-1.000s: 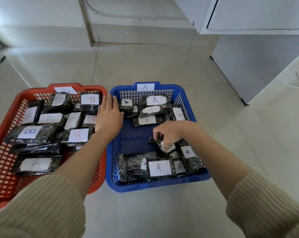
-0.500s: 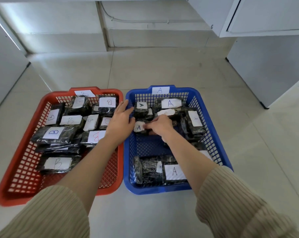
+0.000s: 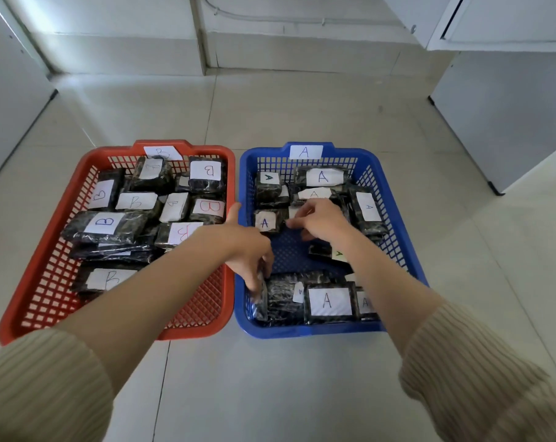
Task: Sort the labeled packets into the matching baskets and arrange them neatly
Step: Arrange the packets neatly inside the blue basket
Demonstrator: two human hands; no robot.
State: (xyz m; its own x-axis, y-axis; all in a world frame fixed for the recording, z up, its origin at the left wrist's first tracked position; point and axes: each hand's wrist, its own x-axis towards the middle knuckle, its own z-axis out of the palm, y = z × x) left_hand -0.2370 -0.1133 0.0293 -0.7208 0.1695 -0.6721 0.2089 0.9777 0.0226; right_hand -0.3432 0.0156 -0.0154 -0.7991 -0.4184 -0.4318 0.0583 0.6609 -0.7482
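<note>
Your left fingers point(image 3: 254, 279) pinch a packet point(image 3: 260, 299) standing on edge in the blue basket point(image 3: 394, 183); right hand point(image 3: 321, 218) hangs loosely curled, holding nothing, over the A packets, B basket point(image 3: 56, 224) alongside.

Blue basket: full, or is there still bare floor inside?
Not full. The blue basket shows bare mesh mid-floor between the far and near rows of A packets.

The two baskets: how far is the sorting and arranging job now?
Sorting looks done: every readable label in the red basket says B, every one in the blue basket says A, and no packets lie on the floor. In hand: the left hand reaches to the near-left packet, and the right hand works the far cluster. Left: neatening the blue basket; a loose packet lies mid-basket.
</note>
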